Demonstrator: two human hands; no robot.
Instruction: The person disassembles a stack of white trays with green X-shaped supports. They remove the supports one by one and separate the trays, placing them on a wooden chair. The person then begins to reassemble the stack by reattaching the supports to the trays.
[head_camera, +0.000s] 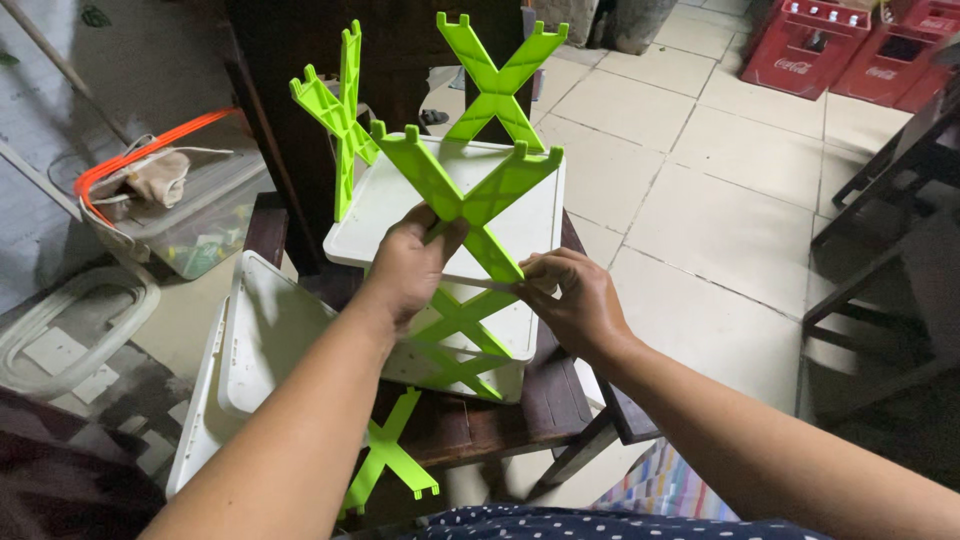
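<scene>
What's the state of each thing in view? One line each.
Left hand: gripping the front green X-brace at its crossing.
Right hand: pinching that brace's lower leg.
Front green X-brace: upright, at the white tray's near edge.
White tray: flat, on lower braces.
Rear X-braces: upright.
Spare tray: tilted, unused.
Clear bin: open.
</scene>
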